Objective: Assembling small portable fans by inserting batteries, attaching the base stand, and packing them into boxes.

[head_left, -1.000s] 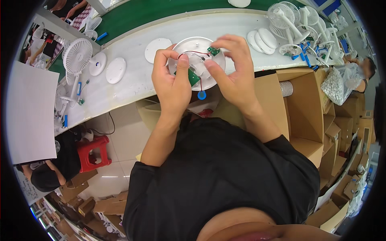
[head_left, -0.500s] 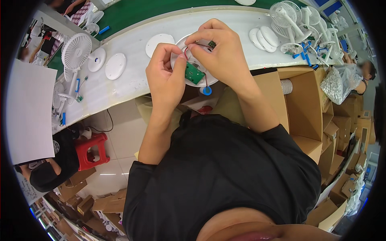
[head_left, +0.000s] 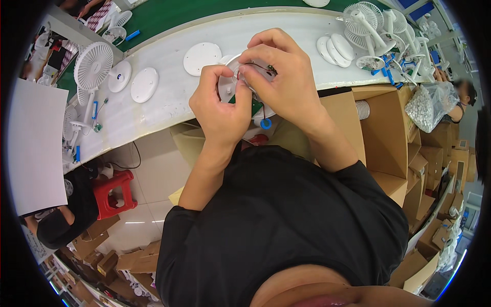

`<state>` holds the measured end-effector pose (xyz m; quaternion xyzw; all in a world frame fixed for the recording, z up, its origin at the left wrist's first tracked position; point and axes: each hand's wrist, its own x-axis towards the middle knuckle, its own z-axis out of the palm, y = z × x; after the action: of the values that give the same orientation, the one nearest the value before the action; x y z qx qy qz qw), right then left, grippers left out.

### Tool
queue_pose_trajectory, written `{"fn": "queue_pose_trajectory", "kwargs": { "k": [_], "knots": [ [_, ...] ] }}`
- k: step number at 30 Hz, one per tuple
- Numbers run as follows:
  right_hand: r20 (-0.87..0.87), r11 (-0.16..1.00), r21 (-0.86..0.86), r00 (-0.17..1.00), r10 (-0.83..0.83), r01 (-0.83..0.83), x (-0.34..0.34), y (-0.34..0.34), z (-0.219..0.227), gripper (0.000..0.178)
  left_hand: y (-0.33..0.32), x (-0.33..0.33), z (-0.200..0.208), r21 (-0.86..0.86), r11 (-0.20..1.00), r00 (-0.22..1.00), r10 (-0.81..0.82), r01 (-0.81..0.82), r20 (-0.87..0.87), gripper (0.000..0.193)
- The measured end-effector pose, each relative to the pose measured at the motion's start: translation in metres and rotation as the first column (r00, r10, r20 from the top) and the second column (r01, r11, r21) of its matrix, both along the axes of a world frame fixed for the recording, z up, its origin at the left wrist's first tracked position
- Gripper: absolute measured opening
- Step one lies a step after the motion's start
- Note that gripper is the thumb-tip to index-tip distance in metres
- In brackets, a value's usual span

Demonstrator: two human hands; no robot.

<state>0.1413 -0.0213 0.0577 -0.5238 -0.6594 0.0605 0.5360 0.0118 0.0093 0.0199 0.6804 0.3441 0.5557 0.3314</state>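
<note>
Plainly, in the head view, both bare hands meet over a round white base [head_left: 228, 91] near the front edge of the white tabletop [head_left: 174, 92]. The right hand [head_left: 286, 77] has its thumb and forefinger pressed together on thin red wires [head_left: 262, 65] above the base, its other fingers curled behind. The left hand [head_left: 220, 107] curves in from the other side, thumb and forefinger bent toward the same spot; whether these two fingers pinch anything, I cannot tell. A green circuit board [head_left: 256, 106] shows just beside the left thumb, partly covered, and a blue cylindrical cell [head_left: 265, 124] sits below it, by the near rim of the base. A smaller green board [head_left: 271, 69] peeks out beside the right hand.

Just beyond the left hand lies a flat white disc [head_left: 202, 59], with another white disc [head_left: 144, 85] farther left. A white fan [head_left: 94, 65] stands at the left end of the tabletop. To the right, overlapping white discs [head_left: 341, 47] lie near a cluster of white fans [head_left: 360, 18]. An open cardboard box [head_left: 386, 138] stands beside the right forearm, and a red stool [head_left: 115, 194] is on the floor at left.
</note>
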Motion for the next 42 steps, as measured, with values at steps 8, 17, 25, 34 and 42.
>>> {"fn": "queue_pose_trajectory", "kwargs": {
  "k": [8, 17, 25, 34, 42],
  "knots": [
    [0.06, 1.0, 0.028, 0.998, -0.013, 0.012, -0.002, -0.001, -0.001, 0.013, 0.0, 0.014, -0.013, 0.06, 0.993, 0.973, 0.083, -0.098, 0.217, 0.011],
    [-0.018, 0.982, -0.163, 0.995, -0.102, 0.097, -0.003, 0.002, 0.007, 0.012, 0.009, 0.011, -0.013, -0.045, 0.998, 0.96, -0.027, 0.041, 0.278, 0.011],
    [0.014, 0.994, -0.103, 0.999, -0.032, 0.033, 0.003, 0.006, 0.005, 0.014, 0.013, 0.002, -0.001, -0.07, 0.99, 0.973, -0.103, 0.119, 0.208, 0.008],
    [0.011, 1.0, 0.014, 1.0, 0.017, -0.017, -0.005, 0.001, 0.0, 0.017, 0.009, -0.018, 0.017, -0.041, 0.998, 0.989, -0.054, 0.049, -0.136, 0.006],
    [0.009, 0.999, -0.016, 0.999, 0.051, -0.051, -0.006, -0.002, 0.0, 0.017, 0.011, -0.024, 0.016, -0.039, 0.992, 0.983, -0.127, 0.123, -0.132, 0.008]
  ]
}}
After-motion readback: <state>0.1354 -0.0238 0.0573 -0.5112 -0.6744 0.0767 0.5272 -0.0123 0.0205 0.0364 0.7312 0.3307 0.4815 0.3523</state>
